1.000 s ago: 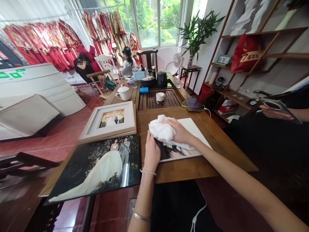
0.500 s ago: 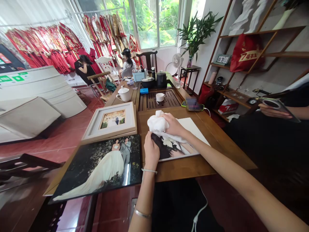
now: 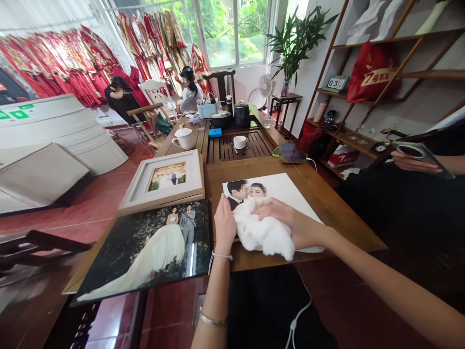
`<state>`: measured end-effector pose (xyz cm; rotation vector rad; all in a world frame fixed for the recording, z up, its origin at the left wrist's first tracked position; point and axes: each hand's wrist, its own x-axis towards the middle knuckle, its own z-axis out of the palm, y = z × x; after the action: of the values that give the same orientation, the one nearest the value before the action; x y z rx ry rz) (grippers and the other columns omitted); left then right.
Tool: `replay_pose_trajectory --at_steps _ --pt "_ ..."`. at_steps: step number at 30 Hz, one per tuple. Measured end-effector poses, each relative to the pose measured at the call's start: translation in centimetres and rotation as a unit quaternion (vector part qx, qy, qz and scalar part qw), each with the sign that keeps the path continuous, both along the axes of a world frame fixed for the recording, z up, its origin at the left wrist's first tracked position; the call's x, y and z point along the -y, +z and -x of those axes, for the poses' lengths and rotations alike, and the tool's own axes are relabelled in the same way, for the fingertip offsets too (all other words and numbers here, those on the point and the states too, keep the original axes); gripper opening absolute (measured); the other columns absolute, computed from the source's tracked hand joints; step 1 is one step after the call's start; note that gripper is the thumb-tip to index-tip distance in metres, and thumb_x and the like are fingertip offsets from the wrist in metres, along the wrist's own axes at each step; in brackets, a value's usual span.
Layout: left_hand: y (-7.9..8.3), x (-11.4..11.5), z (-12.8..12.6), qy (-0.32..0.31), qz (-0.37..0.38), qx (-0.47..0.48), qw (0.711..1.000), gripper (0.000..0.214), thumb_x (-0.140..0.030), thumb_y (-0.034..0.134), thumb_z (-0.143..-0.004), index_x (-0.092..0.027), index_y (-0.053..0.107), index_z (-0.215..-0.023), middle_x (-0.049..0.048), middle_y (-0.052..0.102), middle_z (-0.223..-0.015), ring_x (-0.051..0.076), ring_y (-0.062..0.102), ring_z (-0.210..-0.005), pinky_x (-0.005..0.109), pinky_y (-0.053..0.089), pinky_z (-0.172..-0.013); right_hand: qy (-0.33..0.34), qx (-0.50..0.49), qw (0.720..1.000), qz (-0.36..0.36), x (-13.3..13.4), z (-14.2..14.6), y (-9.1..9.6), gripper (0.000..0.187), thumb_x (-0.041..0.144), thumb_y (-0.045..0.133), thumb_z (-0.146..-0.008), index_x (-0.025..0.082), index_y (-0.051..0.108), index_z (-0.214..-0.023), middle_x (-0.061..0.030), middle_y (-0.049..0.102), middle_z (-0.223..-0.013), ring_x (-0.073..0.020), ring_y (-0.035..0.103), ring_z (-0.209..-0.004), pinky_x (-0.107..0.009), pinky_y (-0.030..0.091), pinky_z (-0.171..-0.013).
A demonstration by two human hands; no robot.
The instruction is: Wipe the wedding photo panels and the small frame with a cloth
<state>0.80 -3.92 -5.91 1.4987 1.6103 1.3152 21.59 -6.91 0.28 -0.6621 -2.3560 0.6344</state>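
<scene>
A white-bordered photo print point(image 3: 286, 191) of a couple lies flat on the wooden table point(image 3: 337, 218) in front of me. My right hand point(image 3: 290, 220) presses a crumpled white cloth point(image 3: 263, 232) onto the near part of the print, fingers laid over the cloth. My left hand point(image 3: 224, 225) rests on the print's left edge, fingers curled down against it. Left of it lies a large dark wedding print point(image 3: 152, 247), and behind that a framed photo point(image 3: 165, 178).
Further along the table stand a white teapot point(image 3: 184, 137), a small cup point(image 3: 240, 142), a black kettle point(image 3: 241, 115) and a phone point(image 3: 290, 152). Another person's hand point(image 3: 414, 162) holds a phone at right. Two people sit far back by racks of red garments. Shelves line the right wall.
My right hand has dragged the white cloth from the far top of the print down toward me, uncovering the couple's picture. My left hand stayed on the left edge.
</scene>
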Motion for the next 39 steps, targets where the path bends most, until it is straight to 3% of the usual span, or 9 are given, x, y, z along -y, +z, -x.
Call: replay_pose_trajectory --at_steps 3,7,11,15,18,24,28,33,39 --pt "0.9 0.7 -0.5 -0.005 0.015 -0.068 0.998 0.048 -0.027 0.049 -0.091 -0.011 0.052 -0.137 0.0165 0.042 -0.152 0.027 0.037 -0.143 0.042 0.027 -0.120 -0.095 -0.006 0.995 0.006 -0.8 -3.5 -0.5 0.049 0.026 0.074 -0.071 0.026 0.058 -0.117 -0.0083 0.063 -0.117 -0.0279 0.060 -0.111 -0.044 0.049 -0.094" --pt "1.6 1.1 -0.8 -0.022 0.014 -0.125 0.992 0.050 -0.024 0.052 -0.089 -0.008 0.051 -0.136 0.0213 0.036 -0.155 0.030 0.033 -0.145 0.043 0.026 -0.120 -0.286 -0.013 0.958 -0.024 -4.1 -7.5 -2.0 0.045 0.026 0.073 -0.068 0.025 0.060 -0.111 -0.0080 0.065 -0.111 -0.0303 0.064 -0.103 -0.042 0.051 -0.086" --pt "1.6 1.2 -0.8 -0.032 0.006 -0.141 0.989 0.045 -0.023 0.050 -0.090 -0.011 0.055 -0.133 0.0206 0.035 -0.155 0.031 0.033 -0.145 0.044 0.028 -0.119 -0.375 -0.017 0.925 -0.055 -7.6 -7.1 -2.4 0.045 0.021 0.071 -0.062 0.024 0.060 -0.106 -0.0079 0.066 -0.101 -0.0317 0.063 -0.094 -0.043 0.051 -0.080" --pt "1.4 1.3 -0.8 -0.030 -0.023 -0.149 0.988 0.047 -0.024 0.058 -0.085 -0.014 0.056 -0.131 0.0187 0.036 -0.152 0.031 0.033 -0.144 0.045 0.028 -0.119 -0.335 -0.002 0.939 -0.078 -8.8 -3.3 -2.1 0.049 0.021 0.071 -0.061 0.023 0.060 -0.109 -0.0107 0.063 -0.107 -0.0348 0.058 -0.104 -0.047 0.049 -0.087" --pt "1.3 1.3 -0.8 -0.033 -0.043 -0.161 0.986 0.047 -0.023 0.059 -0.083 -0.011 0.056 -0.129 0.0196 0.041 -0.146 0.031 0.039 -0.140 0.045 0.029 -0.119 -0.259 0.000 0.962 -0.086 -7.6 -0.9 -2.0 0.054 0.022 0.074 -0.063 0.023 0.059 -0.115 -0.0114 0.061 -0.114 -0.0343 0.054 -0.111 -0.049 0.047 -0.093" --pt "1.4 1.3 -0.7 -0.038 -0.049 -0.176 0.982 0.050 -0.023 0.057 -0.084 -0.011 0.055 -0.132 0.0203 0.044 -0.144 0.033 0.042 -0.138 0.047 0.033 -0.117 -0.168 -0.008 0.983 -0.079 -2.5 -1.9 -1.8 0.058 0.018 0.071 -0.072 0.028 0.054 -0.127 -0.0097 0.060 -0.117 -0.0303 0.055 -0.112 -0.045 0.049 -0.092" --pt "1.3 1.4 -0.8 -0.034 -0.042 -0.180 0.982 0.050 -0.027 0.057 -0.085 -0.010 0.055 -0.132 0.0210 0.043 -0.146 0.034 0.041 -0.139 0.048 0.034 -0.116 -0.213 -0.005 0.974 -0.076 -1.0 -5.3 -1.8 0.054 0.025 0.073 -0.073 0.029 0.054 -0.123 -0.0085 0.061 -0.120 -0.0294 0.059 -0.112 -0.042 0.051 -0.090" --pt "0.9 1.3 -0.7 -0.029 -0.053 -0.187 0.980 0.049 -0.026 0.058 -0.085 -0.010 0.056 -0.131 0.0213 0.045 -0.146 0.034 0.039 -0.140 0.049 0.033 -0.117 -0.307 -0.006 0.949 -0.073 -2.9 -8.3 -2.6 0.046 0.023 0.068 -0.071 0.026 0.058 -0.116 -0.0080 0.063 -0.113 -0.0299 0.063 -0.105 -0.040 0.052 -0.085" --pt "0.6 1.2 -0.7 -0.043 -0.060 -0.186 0.980 0.049 -0.025 0.056 -0.086 -0.009 0.054 -0.132 0.0203 0.046 -0.146 0.033 0.035 -0.143 0.049 0.028 -0.119 -0.385 0.002 0.920 -0.071 -7.4 -5.7 -2.7 0.050 0.019 0.068 -0.063 0.022 0.059 -0.112 -0.0111 0.062 -0.107 -0.0335 0.061 -0.102 -0.044 0.051 -0.085"
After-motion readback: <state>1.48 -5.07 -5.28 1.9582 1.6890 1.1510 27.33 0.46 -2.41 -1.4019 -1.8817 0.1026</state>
